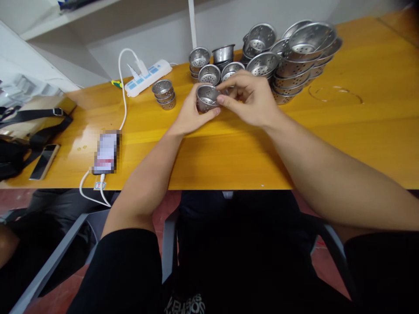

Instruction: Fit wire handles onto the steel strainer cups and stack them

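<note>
A small perforated steel strainer cup (206, 97) is held just above the yellow wooden table (229, 148). My left hand (190, 115) cups it from the left and below, thumb against its side. My right hand (252, 98) comes in from the right, fingers pinched at the cup's rim. Just behind the hands stand several more small strainer cups (209, 73). A short stack of the same cups (164, 93) sits to the left.
Tall stacks of larger perforated steel bowls (299, 59) fill the back right. A white power strip (147, 77) with a cable lies back left. A phone (106, 152) lies on charge near the front edge, another phone (44, 161) and a black bag (19, 135) lie far left.
</note>
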